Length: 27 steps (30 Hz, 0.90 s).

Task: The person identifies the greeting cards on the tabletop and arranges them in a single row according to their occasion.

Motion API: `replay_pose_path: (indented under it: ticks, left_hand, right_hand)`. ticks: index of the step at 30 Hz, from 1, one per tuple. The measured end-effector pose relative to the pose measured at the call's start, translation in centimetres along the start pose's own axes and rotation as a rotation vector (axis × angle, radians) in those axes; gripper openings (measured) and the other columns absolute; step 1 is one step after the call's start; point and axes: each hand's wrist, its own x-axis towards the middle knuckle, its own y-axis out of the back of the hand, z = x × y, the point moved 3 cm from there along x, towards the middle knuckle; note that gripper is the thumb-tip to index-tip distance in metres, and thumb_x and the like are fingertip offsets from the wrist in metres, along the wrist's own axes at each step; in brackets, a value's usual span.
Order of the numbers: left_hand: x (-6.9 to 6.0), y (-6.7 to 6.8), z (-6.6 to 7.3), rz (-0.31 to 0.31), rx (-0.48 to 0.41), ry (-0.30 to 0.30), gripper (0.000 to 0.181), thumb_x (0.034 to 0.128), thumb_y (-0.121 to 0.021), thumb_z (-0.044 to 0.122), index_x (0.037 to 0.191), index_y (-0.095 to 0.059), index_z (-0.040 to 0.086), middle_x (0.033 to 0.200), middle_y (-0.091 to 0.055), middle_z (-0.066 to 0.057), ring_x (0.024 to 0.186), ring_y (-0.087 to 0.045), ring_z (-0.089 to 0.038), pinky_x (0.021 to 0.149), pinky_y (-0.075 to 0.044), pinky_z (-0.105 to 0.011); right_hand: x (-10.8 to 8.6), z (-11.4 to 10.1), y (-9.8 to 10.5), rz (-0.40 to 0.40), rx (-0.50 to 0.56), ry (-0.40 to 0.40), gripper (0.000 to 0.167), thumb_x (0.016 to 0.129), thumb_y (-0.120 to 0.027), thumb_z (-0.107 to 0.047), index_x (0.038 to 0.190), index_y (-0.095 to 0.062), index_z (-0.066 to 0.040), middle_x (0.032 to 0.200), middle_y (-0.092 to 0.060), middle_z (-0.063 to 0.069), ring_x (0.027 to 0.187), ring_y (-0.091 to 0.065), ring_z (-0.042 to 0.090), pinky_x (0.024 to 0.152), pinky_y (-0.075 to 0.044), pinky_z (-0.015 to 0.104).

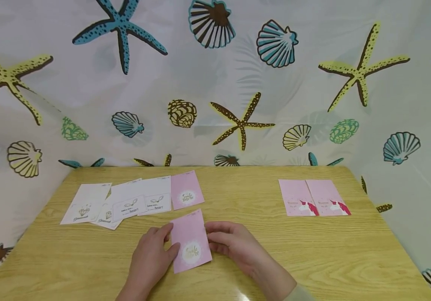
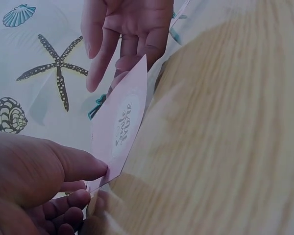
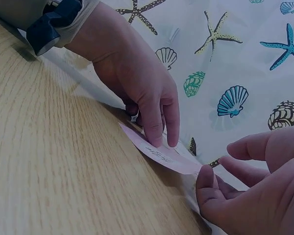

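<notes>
A pink card with gold lettering in a white circle (image 1: 188, 238) is tilted slightly up off the table in front of me. My left hand (image 1: 153, 252) pinches its left edge, with the thumb on the face and fingers behind, as the left wrist view shows. Beside the card's right edge is my right hand (image 1: 235, 246), its fingers loosely bent and apart from the thumb. In the right wrist view the right hand (image 3: 262, 181) is close to the end of the card (image 3: 159, 154); whether a fingertip touches it I cannot tell.
Behind it lies a matching pink card (image 1: 187, 190). To the left are white wing cards (image 1: 157, 190) and white diamond cards (image 1: 87, 200), partly overlapping. Two pink unicorn cards (image 1: 294, 192) lie side by side on the right of the wooden table (image 1: 332, 259). A patterned curtain (image 1: 215, 75) hangs behind.
</notes>
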Motion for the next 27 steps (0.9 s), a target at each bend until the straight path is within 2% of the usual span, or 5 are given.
replay_pose_path:
  ticks: [6, 11, 16, 20, 27]
  left_hand:
    - [-0.1, 0.0, -0.2, 0.020, -0.023, -0.012, 0.060, 0.0955, -0.084, 0.019, 0.149, -0.065, -0.002, 0.104, -0.067, -0.006, 0.096, -0.061, -0.029, 0.085, -0.052, -0.053]
    - [-0.1, 0.1, -0.2, 0.021, -0.031, -0.005, 0.059, 0.0957, -0.083, 0.019, 0.148, -0.066, -0.002, 0.101, -0.065, -0.004, 0.092, -0.059, -0.026, 0.082, -0.051, -0.050]
    - [-0.1, 0.2, -0.1, 0.023, -0.055, 0.005, 0.058, 0.0969, -0.083, 0.021, 0.148, -0.066, -0.001, 0.102, -0.066, -0.003, 0.091, -0.059, -0.024, 0.081, -0.051, -0.047]
    - [-0.1, 0.3, 0.0, 0.033, -0.105, 0.044, 0.058, 0.0995, -0.081, 0.022, 0.150, -0.064, 0.000, 0.107, -0.074, -0.002, 0.088, -0.063, -0.019, 0.082, -0.053, -0.047]
    - [-0.3, 0.4, 0.4, 0.068, -0.145, 0.042, 0.052, 0.1033, -0.077, 0.021, 0.149, -0.064, 0.002, 0.109, -0.080, -0.001, 0.090, -0.071, -0.019, 0.088, -0.055, -0.053]
  right_hand:
    - [0.5, 0.2, -0.4, 0.036, -0.154, 0.037, 0.038, 0.105, -0.069, -0.007, 0.140, -0.071, 0.007, 0.139, -0.072, 0.015, 0.099, -0.068, 0.014, 0.089, -0.057, 0.029]
    - [0.6, 0.3, -0.8, 0.078, -0.265, 0.045, 0.036, 0.102, -0.072, -0.006, 0.137, -0.074, 0.003, 0.138, -0.073, 0.013, 0.100, -0.070, 0.016, 0.087, -0.060, 0.032]
    - [0.5, 0.2, -0.7, 0.099, -0.272, 0.038, 0.038, 0.101, -0.072, -0.005, 0.139, -0.073, 0.003, 0.131, -0.075, 0.014, 0.102, -0.074, 0.020, 0.089, -0.061, 0.036]
    - [0.5, 0.1, -0.4, 0.125, -0.270, 0.055, 0.038, 0.101, -0.072, -0.005, 0.139, -0.074, 0.002, 0.129, -0.076, 0.015, 0.106, -0.075, 0.022, 0.095, -0.060, 0.039]
    - [0.6, -0.5, 0.4, 0.209, -0.237, 0.064, 0.038, 0.099, -0.073, -0.004, 0.137, -0.076, -0.001, 0.139, -0.071, 0.014, 0.112, -0.073, 0.021, 0.101, -0.057, 0.039]
